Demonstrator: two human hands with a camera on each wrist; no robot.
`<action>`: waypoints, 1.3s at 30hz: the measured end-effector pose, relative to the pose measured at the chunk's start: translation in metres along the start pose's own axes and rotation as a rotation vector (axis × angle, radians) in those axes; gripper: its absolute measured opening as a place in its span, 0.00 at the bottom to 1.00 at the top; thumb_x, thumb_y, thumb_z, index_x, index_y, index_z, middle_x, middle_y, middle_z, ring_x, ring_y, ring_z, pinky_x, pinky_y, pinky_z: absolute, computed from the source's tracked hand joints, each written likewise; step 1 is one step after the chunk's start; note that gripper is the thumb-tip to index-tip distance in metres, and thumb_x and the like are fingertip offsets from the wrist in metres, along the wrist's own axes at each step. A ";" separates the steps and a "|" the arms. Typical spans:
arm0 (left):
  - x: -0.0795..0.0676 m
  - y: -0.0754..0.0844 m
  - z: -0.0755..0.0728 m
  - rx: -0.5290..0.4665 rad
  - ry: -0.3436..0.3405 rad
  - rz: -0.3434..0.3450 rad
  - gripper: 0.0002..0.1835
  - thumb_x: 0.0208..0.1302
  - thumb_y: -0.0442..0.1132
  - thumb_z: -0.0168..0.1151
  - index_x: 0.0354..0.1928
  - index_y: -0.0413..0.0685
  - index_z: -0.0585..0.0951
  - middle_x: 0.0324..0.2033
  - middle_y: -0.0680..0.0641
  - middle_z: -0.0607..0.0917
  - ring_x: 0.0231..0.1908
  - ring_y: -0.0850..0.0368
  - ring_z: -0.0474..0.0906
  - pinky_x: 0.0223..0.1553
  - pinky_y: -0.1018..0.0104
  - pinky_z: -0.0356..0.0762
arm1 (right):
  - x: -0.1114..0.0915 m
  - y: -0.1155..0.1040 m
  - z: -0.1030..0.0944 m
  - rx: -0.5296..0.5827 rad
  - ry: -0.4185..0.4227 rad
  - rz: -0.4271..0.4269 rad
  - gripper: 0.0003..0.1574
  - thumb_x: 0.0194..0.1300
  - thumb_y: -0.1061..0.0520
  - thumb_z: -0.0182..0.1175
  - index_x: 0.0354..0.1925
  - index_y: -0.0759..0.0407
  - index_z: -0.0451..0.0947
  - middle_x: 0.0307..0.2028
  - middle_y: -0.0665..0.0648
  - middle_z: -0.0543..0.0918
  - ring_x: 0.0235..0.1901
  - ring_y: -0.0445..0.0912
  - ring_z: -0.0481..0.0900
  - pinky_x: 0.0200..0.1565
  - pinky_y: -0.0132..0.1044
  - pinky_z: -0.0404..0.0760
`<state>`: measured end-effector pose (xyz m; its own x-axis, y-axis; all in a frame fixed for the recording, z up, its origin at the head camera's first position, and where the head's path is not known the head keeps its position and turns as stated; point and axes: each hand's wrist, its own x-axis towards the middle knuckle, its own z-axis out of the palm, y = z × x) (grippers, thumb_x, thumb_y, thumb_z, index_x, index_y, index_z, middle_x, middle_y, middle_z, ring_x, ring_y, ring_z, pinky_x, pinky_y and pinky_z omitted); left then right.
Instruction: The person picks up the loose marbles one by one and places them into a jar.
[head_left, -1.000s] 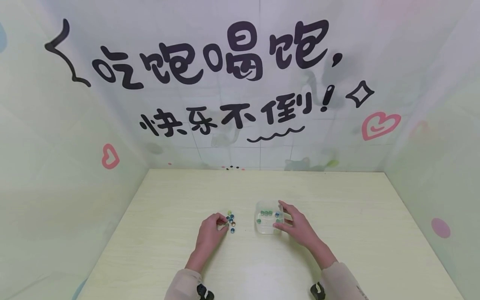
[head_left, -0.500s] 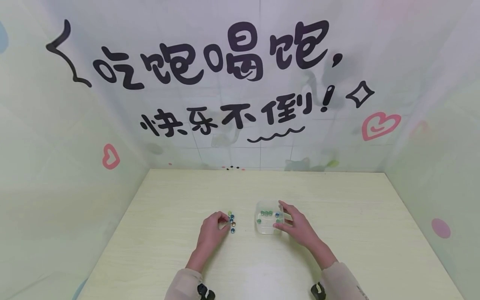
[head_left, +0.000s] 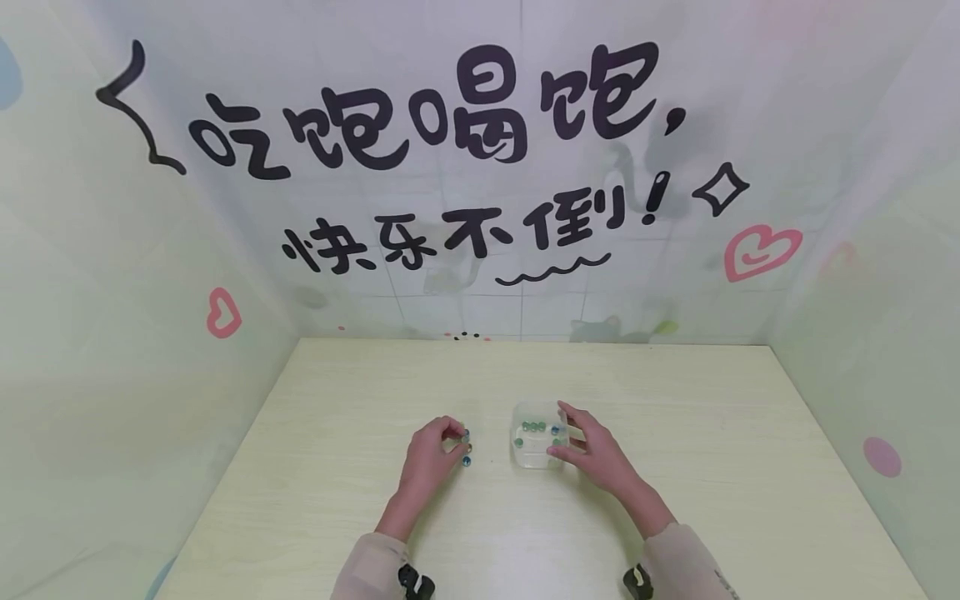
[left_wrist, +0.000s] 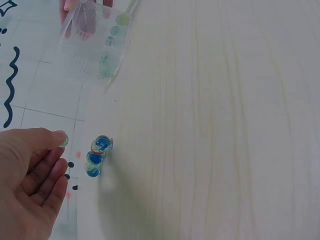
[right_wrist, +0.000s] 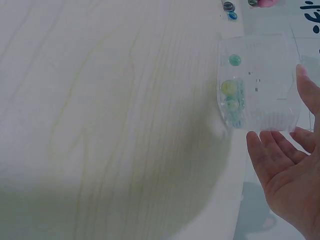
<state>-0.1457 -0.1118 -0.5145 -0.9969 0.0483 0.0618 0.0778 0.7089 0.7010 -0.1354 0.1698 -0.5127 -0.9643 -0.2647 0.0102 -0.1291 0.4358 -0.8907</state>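
Above tabletop (head_left: 660, 392), left hand (head_left: 430, 452) with marble (left_wrist: 64, 141) in fingertip pinch, right hand (head_left: 598, 450) round box (right_wrist: 272, 75).

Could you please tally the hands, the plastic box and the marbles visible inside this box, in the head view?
Left hand and right hand: 2
Plastic box: 1
Marbles visible inside it: 6
Total: 9

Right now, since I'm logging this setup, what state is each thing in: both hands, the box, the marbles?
Left hand: pinching a greenish marble at the thumb tip.
Right hand: gripping the clear box by its side.
Clear box: upright on the table, holding marbles.
Marbles in the box: some in a short row, others apart.
Loose marbles: clustered on the table.
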 end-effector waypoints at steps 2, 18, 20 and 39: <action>0.000 0.001 0.000 -0.008 -0.001 0.002 0.08 0.58 0.34 0.71 0.39 0.49 0.82 0.38 0.50 0.86 0.45 0.52 0.83 0.53 0.54 0.83 | 0.000 0.000 0.000 -0.009 0.002 0.001 0.49 0.65 0.52 0.67 0.74 0.66 0.55 0.70 0.71 0.66 0.69 0.65 0.65 0.65 0.54 0.76; 0.005 0.023 0.005 -0.058 -0.016 0.025 0.06 0.60 0.33 0.70 0.38 0.50 0.82 0.38 0.48 0.86 0.43 0.51 0.82 0.46 0.58 0.84 | 0.001 0.001 0.000 0.042 0.002 -0.006 0.49 0.64 0.55 0.68 0.74 0.67 0.55 0.69 0.71 0.66 0.69 0.66 0.65 0.65 0.54 0.76; 0.006 0.025 0.006 -0.063 -0.017 0.029 0.07 0.60 0.33 0.70 0.38 0.50 0.82 0.38 0.48 0.86 0.44 0.50 0.82 0.47 0.57 0.84 | 0.001 0.001 0.000 0.043 0.003 -0.005 0.49 0.63 0.55 0.68 0.74 0.67 0.55 0.69 0.71 0.67 0.69 0.65 0.66 0.64 0.53 0.76; 0.007 0.042 0.011 -0.058 -0.014 0.084 0.07 0.59 0.34 0.70 0.39 0.50 0.83 0.39 0.49 0.86 0.45 0.53 0.82 0.52 0.56 0.84 | 0.001 -0.001 0.000 0.080 0.000 0.005 0.49 0.63 0.57 0.68 0.74 0.68 0.55 0.68 0.71 0.67 0.68 0.65 0.67 0.65 0.53 0.76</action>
<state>-0.1494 -0.0744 -0.4924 -0.9869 0.1159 0.1121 0.1609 0.6599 0.7340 -0.1364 0.1693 -0.5113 -0.9648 -0.2629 0.0058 -0.1055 0.3670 -0.9242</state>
